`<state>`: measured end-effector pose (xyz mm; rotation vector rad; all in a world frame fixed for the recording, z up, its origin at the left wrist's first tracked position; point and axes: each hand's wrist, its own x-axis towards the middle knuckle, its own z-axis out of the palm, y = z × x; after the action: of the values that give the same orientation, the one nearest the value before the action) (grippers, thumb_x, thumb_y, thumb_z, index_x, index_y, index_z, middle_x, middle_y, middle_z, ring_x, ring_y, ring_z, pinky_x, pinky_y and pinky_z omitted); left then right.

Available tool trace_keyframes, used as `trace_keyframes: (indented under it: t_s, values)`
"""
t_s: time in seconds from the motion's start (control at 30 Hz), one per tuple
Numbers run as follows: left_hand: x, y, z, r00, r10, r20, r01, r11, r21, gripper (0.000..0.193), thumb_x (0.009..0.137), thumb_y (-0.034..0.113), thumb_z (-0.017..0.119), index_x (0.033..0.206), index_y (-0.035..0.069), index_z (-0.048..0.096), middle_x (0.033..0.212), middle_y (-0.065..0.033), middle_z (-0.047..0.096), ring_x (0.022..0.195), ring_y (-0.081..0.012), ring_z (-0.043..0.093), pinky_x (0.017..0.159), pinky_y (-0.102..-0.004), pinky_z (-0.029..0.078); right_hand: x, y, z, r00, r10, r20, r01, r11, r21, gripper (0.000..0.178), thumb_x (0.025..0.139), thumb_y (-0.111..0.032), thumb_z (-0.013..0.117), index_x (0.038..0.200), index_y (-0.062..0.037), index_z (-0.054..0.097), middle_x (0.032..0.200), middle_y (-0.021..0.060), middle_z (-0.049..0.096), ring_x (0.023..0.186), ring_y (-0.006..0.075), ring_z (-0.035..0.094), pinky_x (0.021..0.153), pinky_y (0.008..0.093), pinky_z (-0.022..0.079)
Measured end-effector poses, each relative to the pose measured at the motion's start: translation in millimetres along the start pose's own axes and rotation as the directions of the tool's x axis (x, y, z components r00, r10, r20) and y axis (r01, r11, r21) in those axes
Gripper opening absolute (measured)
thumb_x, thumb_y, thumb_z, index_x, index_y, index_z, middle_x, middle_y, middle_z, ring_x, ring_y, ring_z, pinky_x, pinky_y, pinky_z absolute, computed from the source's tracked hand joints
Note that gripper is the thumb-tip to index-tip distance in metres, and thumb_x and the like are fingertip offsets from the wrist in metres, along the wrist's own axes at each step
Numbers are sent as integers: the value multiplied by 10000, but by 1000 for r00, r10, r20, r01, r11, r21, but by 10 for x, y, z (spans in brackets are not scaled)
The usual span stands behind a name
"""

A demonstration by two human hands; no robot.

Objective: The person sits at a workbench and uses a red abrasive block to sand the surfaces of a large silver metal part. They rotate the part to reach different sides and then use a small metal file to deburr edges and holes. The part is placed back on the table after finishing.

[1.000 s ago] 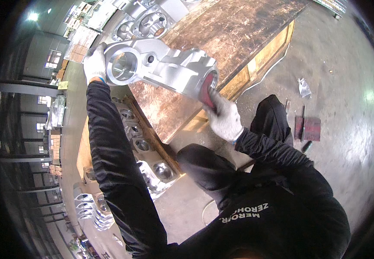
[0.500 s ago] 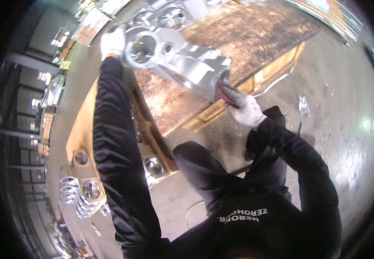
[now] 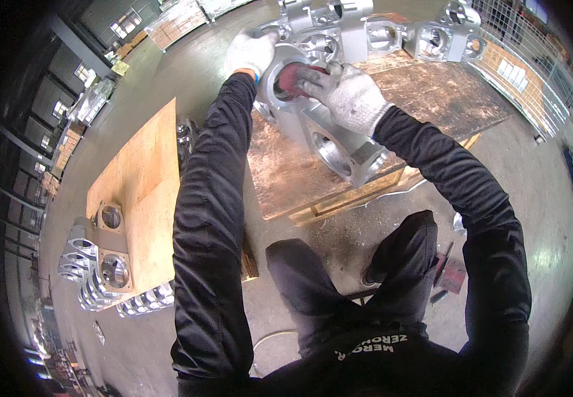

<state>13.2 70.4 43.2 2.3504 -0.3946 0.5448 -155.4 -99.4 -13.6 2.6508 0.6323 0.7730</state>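
A silvery cast-metal housing (image 3: 293,126) with large round bores stands tilted on the stained wooden table (image 3: 276,192). At the far left of its upper ring, my left hand (image 3: 251,53), in a white knit glove, grips the outer edge; its fingertips are partly hidden. My right hand (image 3: 349,98), in a greyed white glove, is closed on a dark red pad (image 3: 290,82). It presses the pad into the upper bore, against the inner wall. The pad looks like an abrasive pad, partly covered by my fingers.
More metal housings (image 3: 435,43) stand along the table's far side. To the left, a plywood board (image 3: 137,192) has similar castings (image 3: 111,271) at its near end. A wire cage (image 3: 504,30) is at the far right. Tools and a red piece (image 3: 453,276) lie on the floor.
The housing has turned, with its other end now toward me. My right hand has moved with the pad from the near-right end to the upper bore. My left hand still holds the housing's edge.
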Motion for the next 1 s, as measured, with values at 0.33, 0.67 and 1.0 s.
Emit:
trace_keyframes:
  t_s: [0.33, 0.67, 1.0]
  values:
    - [-23, -56, -95, 995, 100, 19, -101, 993, 62, 689, 844, 554, 628, 1276, 20, 688, 1261, -247, 697, 1232, -398, 645, 1072, -422, 490, 405, -790, 21, 774, 592, 224, -420, 216, 881, 363, 932, -213, 640, 1240, -22, 656, 1043, 212, 729, 915, 315, 730, 802, 440, 602]
    - [-64, -42, -39, 1000, 8, -2, -8, 1000, -9, 669, 836, 551, 677, 1235, 15, 706, 1245, -251, 704, 1225, -384, 654, 1063, -414, 494, 68, -67, 11, 998, 9, 66, -14, 997, 81, 555, 935, -332, 642, 1456, -155, 573, 1364, 105, 647, 1200, 319, 618, 1029, 407, 518]
    - [68, -145, -55, 1000, -5, 16, 6, 1000, -8, 584, 863, 475, 678, 1227, 20, 714, 1219, -256, 712, 1209, -403, 654, 1047, -422, 492, 238, -406, -171, 780, 337, 526, 281, -941, 187, 278, 1014, -102, 554, 1255, 35, 534, 1014, 163, 678, 768, 235, 689, 647, 281, 590]
